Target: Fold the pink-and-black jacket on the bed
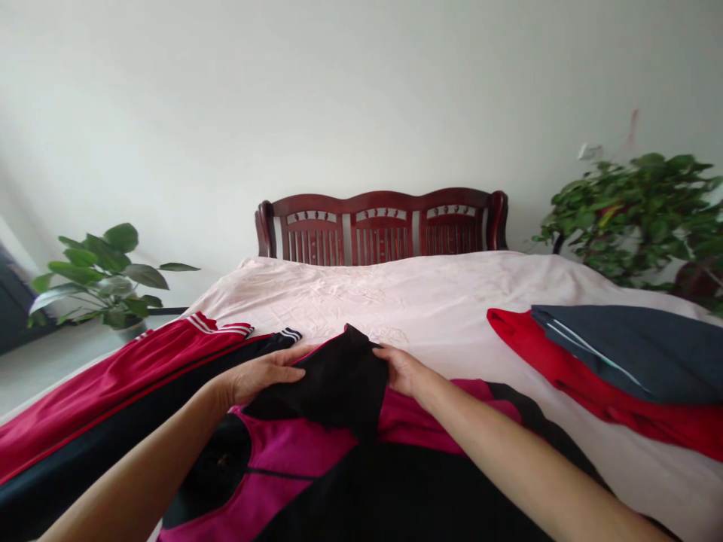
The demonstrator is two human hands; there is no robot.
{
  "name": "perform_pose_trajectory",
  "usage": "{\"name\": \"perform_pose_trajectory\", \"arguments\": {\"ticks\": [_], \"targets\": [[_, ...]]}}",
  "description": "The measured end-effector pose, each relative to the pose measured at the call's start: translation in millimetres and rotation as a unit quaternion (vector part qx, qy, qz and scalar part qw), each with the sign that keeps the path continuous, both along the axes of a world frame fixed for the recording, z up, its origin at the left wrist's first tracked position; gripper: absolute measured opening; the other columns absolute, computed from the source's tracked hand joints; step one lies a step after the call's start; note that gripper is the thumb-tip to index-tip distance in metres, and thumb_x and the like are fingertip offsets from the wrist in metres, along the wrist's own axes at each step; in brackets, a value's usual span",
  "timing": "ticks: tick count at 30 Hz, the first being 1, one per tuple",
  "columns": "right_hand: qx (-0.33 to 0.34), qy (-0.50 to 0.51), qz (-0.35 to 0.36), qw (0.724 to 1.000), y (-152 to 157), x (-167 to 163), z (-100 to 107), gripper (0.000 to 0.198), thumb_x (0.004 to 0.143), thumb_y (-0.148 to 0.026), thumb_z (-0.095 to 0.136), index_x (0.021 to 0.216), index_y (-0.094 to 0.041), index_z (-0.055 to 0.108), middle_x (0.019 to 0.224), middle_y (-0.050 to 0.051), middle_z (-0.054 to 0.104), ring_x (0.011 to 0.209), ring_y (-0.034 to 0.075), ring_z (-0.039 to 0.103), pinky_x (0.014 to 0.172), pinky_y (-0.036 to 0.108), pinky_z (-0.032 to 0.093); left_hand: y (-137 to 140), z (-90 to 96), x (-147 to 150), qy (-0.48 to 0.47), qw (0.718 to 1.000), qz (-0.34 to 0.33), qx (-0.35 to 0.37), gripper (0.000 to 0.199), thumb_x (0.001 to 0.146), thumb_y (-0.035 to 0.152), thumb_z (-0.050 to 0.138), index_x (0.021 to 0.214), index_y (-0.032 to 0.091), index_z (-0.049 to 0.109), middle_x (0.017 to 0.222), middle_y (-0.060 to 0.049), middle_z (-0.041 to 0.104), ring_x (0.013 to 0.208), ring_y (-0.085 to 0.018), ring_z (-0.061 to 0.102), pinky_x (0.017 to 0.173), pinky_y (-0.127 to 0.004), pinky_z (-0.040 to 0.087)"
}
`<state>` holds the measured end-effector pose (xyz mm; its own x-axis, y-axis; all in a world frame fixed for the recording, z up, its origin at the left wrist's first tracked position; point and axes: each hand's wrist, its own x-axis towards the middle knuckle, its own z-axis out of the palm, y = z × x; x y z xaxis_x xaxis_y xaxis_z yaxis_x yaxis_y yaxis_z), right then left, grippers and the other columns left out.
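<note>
Fingers of the left hand (264,378) and right hand (400,370) are clamped on opposite edges of a black cloth part (333,384) of a pink-and-black garment (308,446), which lies spread on the bedspread (446,301) in front of the headboard (377,226). If either pinch loosened, that edge could slump and crease over the pink cloth; an uneven pull might twist the part or wrinkle the bedspread beneath. Its peaked corner points toward the headboard, and its longer span seems to run from hand to hand, roughly parallel with the headboard. The whole garment's long axis I cannot tell: its near end leaves the view. Red-and-dark clothes (129,380) lie left of the headboard, folded clothes (638,354) right.
</note>
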<state>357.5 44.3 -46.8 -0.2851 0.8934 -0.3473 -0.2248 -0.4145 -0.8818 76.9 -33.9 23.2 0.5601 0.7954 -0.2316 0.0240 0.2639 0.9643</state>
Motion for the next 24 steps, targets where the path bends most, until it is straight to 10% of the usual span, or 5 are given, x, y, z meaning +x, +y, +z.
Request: {"name": "perform_pose_trajectory", "arguments": {"ticks": [5, 10, 17, 24], "targets": [[0.215, -0.012, -0.095, 0.972, -33, 9, 37, 0.074, 0.075, -0.017, 0.059, 0.146, -0.027, 0.042, 0.098, 0.001, 0.071, 0.081, 0.017, 0.065, 0.077, 0.032, 0.054, 21, -10.8, -14, 0.045, 0.995, 0.028, 0.08, 0.068, 0.077, 0.033, 0.077, 0.14, 0.023, 0.054, 0.127, -0.007, 0.068, 0.115, -0.027, 0.065, 0.104, -0.039, 0.047], [0.482, -0.293, -0.062, 0.824, -109, 50, 48, 0.062, 0.085, -0.027, 0.055, 0.147, -0.029, 0.046, 0.142, 0.004, 0.056, 0.128, 0.026, 0.052, 0.112, 0.044, 0.039, 48, -40.9, -13, 0.285, 0.905, 0.128, 0.287, 0.048, 0.082, 0.04, 0.064, 0.125, 0.016, 0.064, 0.095, -0.007, 0.074, 0.094, -0.026, 0.068, 0.088, -0.037, 0.052], [0.391, -0.555, 0.089, 0.729, -147, 109, -5, 0.079, 0.081, -0.017, 0.05, 0.156, -0.026, 0.027, 0.134, 0.009, 0.063, 0.121, 0.024, 0.06, 0.105, 0.044, 0.047, 1, -52.3, 43, 0.396, 0.77, 0.138, 0.48, 0.027, 0.093, 0.031, 0.052, 0.115, 0.026, 0.066, 0.114, -0.008, 0.065, 0.11, -0.026, 0.057, 0.101, -0.039, 0.04], [0.467, -0.656, -0.003, 0.593, -113, 152, 16, 0.053, 0.077, -0.004, 0.044, 0.122, -0.023, 0.066, 0.123, 0.007, 0.066, 0.116, 0.023, 0.058, 0.104, 0.04, 0.043, -53, -67.4, 111, 0.487, 0.735, 0.0, 0.472, 0.054, 0.079, 0.041, 0.068, 0.13, 0.026, 0.057, 0.118, -0.01, 0.063, 0.108, -0.031, 0.06, 0.091, -0.043, 0.047]]}}
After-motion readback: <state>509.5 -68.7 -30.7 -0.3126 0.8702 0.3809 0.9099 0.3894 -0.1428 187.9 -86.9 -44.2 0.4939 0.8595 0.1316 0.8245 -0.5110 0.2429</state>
